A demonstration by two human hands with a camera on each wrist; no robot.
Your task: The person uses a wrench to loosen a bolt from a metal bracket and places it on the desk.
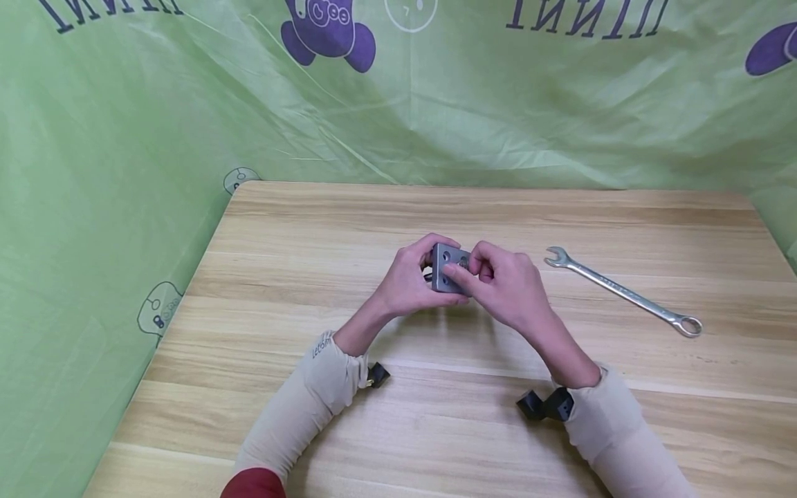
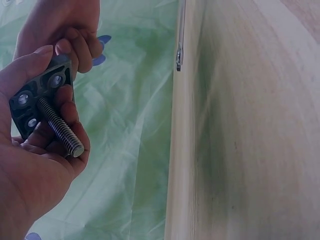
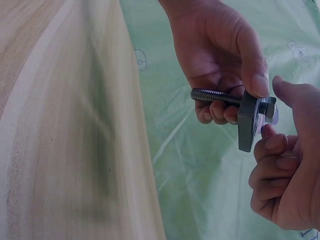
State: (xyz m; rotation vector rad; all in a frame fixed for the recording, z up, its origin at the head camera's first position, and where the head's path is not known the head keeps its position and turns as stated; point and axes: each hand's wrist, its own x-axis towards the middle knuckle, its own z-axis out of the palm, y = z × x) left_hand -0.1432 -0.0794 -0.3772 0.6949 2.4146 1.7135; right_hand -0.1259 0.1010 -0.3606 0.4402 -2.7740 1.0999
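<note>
My left hand grips a grey square metal plate by its edges, with holes near the corners. A hex bolt runs through the middle of the plate. Its threaded shank comes out on the palm side, beside the curled fingers in the left wrist view. My right hand is at the other face, by the bolt head. Its thumb and forefinger stand apart on either side of that head, while the other fingers curl inward. Both hands are raised above the wooden table.
A combination wrench lies slantwise on the table to the right of the hands. Black wrist cameras stick out from the beige sleeves. Green printed sheeting hangs behind and to the left of the table.
</note>
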